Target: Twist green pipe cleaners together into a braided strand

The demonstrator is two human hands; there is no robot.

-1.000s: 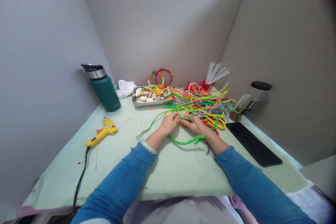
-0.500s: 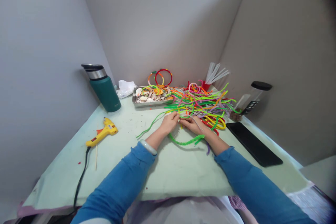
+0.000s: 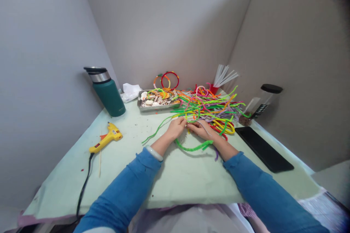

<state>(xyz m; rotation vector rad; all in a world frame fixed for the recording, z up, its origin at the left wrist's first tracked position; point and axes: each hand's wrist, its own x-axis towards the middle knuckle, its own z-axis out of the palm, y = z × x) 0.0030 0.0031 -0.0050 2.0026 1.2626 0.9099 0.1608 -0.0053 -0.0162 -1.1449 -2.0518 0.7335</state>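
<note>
My left hand (image 3: 177,127) and my right hand (image 3: 199,129) meet at the near edge of a heap of pipe cleaners (image 3: 213,103). Both are closed in a pinch, fingertips almost touching, on a green pipe cleaner (image 3: 193,149). Its thick, fuzzy part curves below my hands towards the right wrist. Exactly how it passes between the fingers is too small to make out. A thin pale purple strand (image 3: 205,129) crosses the back of my right hand. Another green pipe cleaner (image 3: 155,134) trails over the table to the left of my left hand.
A metal tray of seashells (image 3: 158,106) lies behind my hands, with two decorated rings (image 3: 170,80) at the wall. On the left are a yellow glue gun (image 3: 108,139) with its cord and a green bottle (image 3: 109,96). To the right lie a black phone (image 3: 264,149) and a clear container (image 3: 264,100).
Both hands stay in nearly the same place, with only slight shifts at the fingers. The whole view has moved a few pixels. Nothing has been let go.
</note>
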